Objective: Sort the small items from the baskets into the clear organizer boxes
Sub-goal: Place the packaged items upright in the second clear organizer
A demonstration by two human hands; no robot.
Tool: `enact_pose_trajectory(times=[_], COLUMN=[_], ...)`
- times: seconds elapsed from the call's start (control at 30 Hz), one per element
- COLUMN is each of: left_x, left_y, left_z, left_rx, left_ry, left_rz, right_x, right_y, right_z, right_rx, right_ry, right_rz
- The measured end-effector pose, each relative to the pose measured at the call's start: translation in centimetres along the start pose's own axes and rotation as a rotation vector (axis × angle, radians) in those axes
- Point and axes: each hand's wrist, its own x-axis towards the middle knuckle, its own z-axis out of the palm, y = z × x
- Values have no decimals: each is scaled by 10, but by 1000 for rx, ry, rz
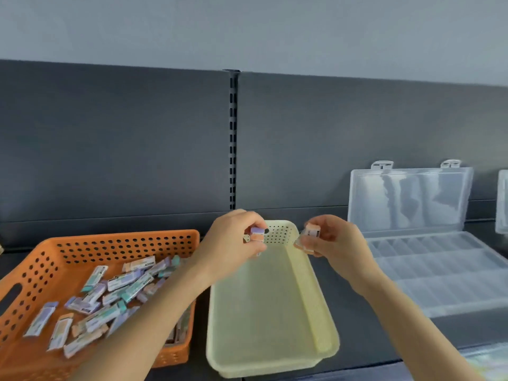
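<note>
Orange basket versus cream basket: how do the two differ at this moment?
The orange basket holds a heap of small packets; the cream basket's visible floor is bare. The orange basket's walls have large round holes; the cream basket's are fine. The orange basket sits left; the cream basket sits centre, under the left hand and right hand, each gripping small packets. Both are perforated plastic.

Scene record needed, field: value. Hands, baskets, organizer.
left hand: grips small packets above the cream basket
right hand: grips peach packets above the same basket
orange basket: far left, holds loose packets
clear organizer box: right, lid open, upright
</note>
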Motion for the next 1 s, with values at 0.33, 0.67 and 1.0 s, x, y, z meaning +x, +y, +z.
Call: enact_pose_trajectory(times=[0.33, 0.67, 1.0], left_x=[59, 121, 134], left_y=[71, 108, 92], left_z=[104, 197, 246], left_rx=[-14, 100, 215], left_ry=[-91, -124, -170], left_rz=[-24, 24, -74], right_x=[29, 73, 101], right_y=[63, 128, 171], right_z=[-121, -187, -183], right_rx=[-22, -361, -531], right_ry=[74, 23, -138], right_rz=[15, -93, -159])
